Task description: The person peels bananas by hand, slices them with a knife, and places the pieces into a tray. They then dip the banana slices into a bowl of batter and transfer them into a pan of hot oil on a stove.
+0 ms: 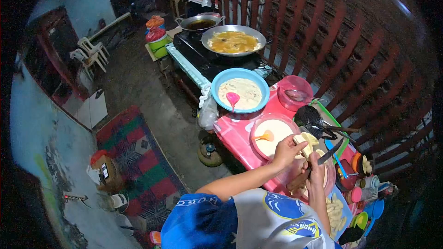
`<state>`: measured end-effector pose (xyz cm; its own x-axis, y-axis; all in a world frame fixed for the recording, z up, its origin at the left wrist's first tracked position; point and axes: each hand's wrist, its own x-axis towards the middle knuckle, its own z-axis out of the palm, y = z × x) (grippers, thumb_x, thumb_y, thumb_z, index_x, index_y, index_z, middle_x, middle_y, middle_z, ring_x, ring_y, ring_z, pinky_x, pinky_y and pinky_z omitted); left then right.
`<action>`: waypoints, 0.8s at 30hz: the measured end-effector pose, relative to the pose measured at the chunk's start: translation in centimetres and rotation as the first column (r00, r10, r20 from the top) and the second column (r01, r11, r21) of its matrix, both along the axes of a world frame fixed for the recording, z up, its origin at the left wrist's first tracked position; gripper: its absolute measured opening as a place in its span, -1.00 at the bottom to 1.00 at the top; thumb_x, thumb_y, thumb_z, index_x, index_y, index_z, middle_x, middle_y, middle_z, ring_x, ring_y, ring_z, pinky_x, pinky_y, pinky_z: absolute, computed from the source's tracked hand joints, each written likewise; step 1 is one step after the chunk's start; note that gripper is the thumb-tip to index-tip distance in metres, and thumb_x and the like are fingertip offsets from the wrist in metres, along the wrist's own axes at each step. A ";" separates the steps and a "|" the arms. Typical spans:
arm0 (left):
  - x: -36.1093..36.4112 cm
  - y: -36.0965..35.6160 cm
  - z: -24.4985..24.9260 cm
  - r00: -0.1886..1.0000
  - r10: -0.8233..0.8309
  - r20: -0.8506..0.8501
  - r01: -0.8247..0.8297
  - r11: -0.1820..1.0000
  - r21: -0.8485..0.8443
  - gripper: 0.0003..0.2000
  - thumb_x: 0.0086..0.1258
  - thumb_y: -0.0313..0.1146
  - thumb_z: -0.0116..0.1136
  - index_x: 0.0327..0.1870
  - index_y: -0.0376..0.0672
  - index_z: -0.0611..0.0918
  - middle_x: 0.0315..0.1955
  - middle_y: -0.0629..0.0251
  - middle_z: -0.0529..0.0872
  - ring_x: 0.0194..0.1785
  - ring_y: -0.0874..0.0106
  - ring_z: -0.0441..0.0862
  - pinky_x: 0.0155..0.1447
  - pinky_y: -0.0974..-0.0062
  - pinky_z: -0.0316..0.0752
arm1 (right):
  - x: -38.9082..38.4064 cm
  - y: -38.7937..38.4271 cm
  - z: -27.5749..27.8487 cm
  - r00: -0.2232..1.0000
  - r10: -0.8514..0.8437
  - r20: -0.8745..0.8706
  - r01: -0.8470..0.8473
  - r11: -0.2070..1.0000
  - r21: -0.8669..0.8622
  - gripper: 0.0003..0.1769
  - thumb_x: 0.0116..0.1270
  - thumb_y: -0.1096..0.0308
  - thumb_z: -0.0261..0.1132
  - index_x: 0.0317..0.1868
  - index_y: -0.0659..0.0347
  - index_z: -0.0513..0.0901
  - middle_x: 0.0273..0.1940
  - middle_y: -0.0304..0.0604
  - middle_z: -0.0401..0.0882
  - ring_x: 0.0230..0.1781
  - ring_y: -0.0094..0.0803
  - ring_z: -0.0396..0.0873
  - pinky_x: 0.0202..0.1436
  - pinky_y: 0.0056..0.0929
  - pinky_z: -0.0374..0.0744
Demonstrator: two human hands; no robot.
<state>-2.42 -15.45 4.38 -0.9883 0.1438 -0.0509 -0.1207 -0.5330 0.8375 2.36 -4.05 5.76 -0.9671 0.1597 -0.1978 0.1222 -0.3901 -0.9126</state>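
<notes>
My left hand [288, 150] has its fingers closed round a pale peeled banana [308, 141] that looks cut into flaps. Close beside it, my right hand [315, 171] grips a knife [332, 151], its dark blade pointing up and to the right. Both hands are over a pink bowl [330, 177] with pale pieces in it, partly hidden by my hands and arms. Just left of them stands a bowl of creamy batter [271, 131] with an orange ladle [265, 135] in it. Several peeled bananas [337, 214] lie on a blue tray below my right arm.
A blue basin [240, 74] of batter holds a pink ladle [232, 98]. Beyond, a wok [234, 40] of frothy oil with food sits on the black stove [184, 48], near a second pan [200, 22]. Jars [356, 194] crowd the right, beside a slatted fence [323, 32].
</notes>
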 end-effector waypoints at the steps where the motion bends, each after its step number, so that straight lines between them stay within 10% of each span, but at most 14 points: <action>1: -0.3 -0.2 -0.3 1.000 -0.018 -0.003 0.018 0.999 0.028 -0.66 0.16 -0.45 0.14 -0.05 -0.33 0.42 -0.42 0.35 0.58 -0.39 0.66 0.50 -0.37 0.76 0.40 | -0.1 -0.3 0.1 1.000 0.015 -0.023 -0.014 1.000 0.022 -0.79 0.19 0.26 0.17 -0.30 0.21 0.39 -0.60 -0.32 0.32 -0.69 -0.63 0.31 -0.69 -0.66 0.35; 8: -1.4 -1.5 -1.2 0.998 -0.038 -0.050 0.042 0.994 0.096 -0.60 0.17 -0.49 0.13 0.05 -0.29 0.38 -0.33 0.35 0.59 -0.37 0.65 0.52 -0.36 0.73 0.45 | -1.2 -1.1 -1.0 1.000 -0.010 0.015 0.010 0.999 0.043 -0.83 0.16 0.32 0.19 -0.31 0.17 0.40 -0.57 -0.34 0.35 -0.70 -0.62 0.32 -0.70 -0.68 0.34; 10: -1.8 -1.8 -1.6 0.998 -0.022 -0.054 0.012 0.985 -0.173 -0.59 0.16 -0.52 0.12 0.06 -0.29 0.37 -0.33 0.33 0.59 -0.39 0.63 0.52 -0.36 0.71 0.47 | -1.4 -1.2 -1.2 1.000 -0.021 0.022 0.021 1.000 0.014 -0.83 0.14 0.34 0.21 -0.31 0.16 0.41 -0.55 -0.35 0.36 -0.71 -0.62 0.32 -0.70 -0.68 0.34; 14: -1.8 -2.5 -0.4 0.993 -0.095 0.068 0.095 0.995 -0.003 -0.57 0.13 -0.60 0.08 0.08 -0.21 0.34 -0.22 0.30 0.54 -0.19 0.48 0.52 -0.13 0.55 0.49 | -1.8 -1.2 -0.5 0.997 -0.035 0.069 0.039 0.997 -0.069 -0.87 0.13 0.39 0.21 -0.34 0.15 0.41 -0.53 -0.34 0.40 -0.65 -0.62 0.37 -0.68 -0.66 0.36; 17: -2.0 -4.5 2.1 0.943 -0.281 0.176 0.270 0.959 0.087 -0.62 0.19 -0.40 0.07 0.06 -0.15 0.36 -0.26 0.32 0.54 -0.24 0.48 0.52 -0.20 0.55 0.49 | -1.8 -1.2 -0.1 0.994 -0.003 0.110 0.009 0.998 -0.056 -0.81 0.11 0.38 0.24 -0.30 0.20 0.42 -0.54 -0.33 0.39 -0.66 -0.61 0.37 -0.65 -0.64 0.36; 19: -3.2 -4.7 1.8 0.941 -0.277 0.194 0.311 0.935 -0.169 -0.71 0.21 -0.17 0.08 -0.10 -0.06 0.48 -0.36 0.45 0.57 -0.35 0.63 0.50 -0.38 0.67 0.40 | -1.8 -1.3 0.1 0.990 0.047 0.135 -0.040 0.998 -0.052 -0.76 0.08 0.37 0.27 -0.27 0.23 0.43 -0.56 -0.36 0.38 -0.67 -0.62 0.36 -0.65 -0.65 0.35; 24: -3.7 -3.4 0.6 0.938 -0.282 0.202 0.323 0.921 -0.218 -0.66 0.15 -0.21 0.16 -0.23 -0.31 0.48 -0.44 0.22 0.60 -0.45 0.50 0.58 -0.42 0.63 0.49 | -1.6 -1.0 -0.9 0.990 0.046 0.131 -0.034 0.995 -0.099 -0.73 0.07 0.37 0.28 -0.26 0.27 0.42 -0.59 -0.37 0.38 -0.68 -0.65 0.35 -0.66 -0.67 0.34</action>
<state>-6.13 -18.82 5.01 -0.8742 0.3971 -0.2794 -0.3898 -0.2308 0.8915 0.74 -5.09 4.86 -0.9363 0.0955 -0.3379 0.2576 -0.4673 -0.8457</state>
